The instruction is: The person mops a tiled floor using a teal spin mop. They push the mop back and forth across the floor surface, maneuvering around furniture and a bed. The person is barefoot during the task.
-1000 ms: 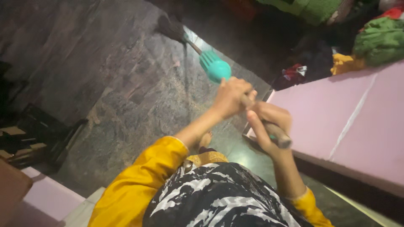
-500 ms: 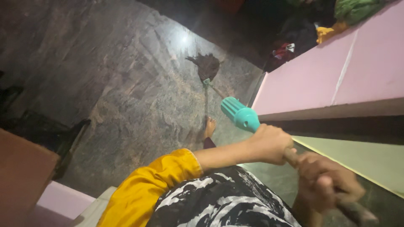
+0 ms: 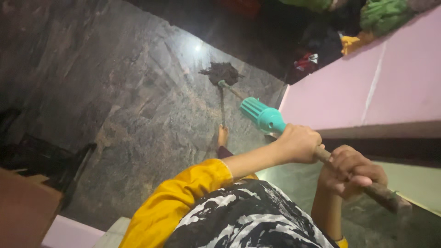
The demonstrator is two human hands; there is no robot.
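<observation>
- Your left hand [image 3: 299, 143] is wrapped fully around the mop handle [image 3: 321, 154], fingers curled shut on it just behind the teal plastic collar [image 3: 261, 115], the yellow sleeve [image 3: 183, 197] trailing back toward you.
- Your right hand [image 3: 351, 172] is clenched on the same handle farther back, close to the left hand; the worn end of the handle pokes out past it toward the lower right.
- Both grips look firm, with no spread fingers, so the handle is carried by two closed fists set close together.
- The dark mop head [image 3: 222, 72] lies flat on the grey stone floor [image 3: 115, 92], well out in front of you, with your bare foot [image 3: 223, 136] between it and your body.
- Risk: the floor shines under the lamp and may be wet, so a bare foot could slip as you lean into a stroke.
- Risk: the pink ledge [image 3: 367, 87] runs just beside the handle on your right; a wide swing could knock the handle or your knuckles against its edge.
- Risk: with your fists so near each other, you have little leverage, and the long shaft could twist.
</observation>
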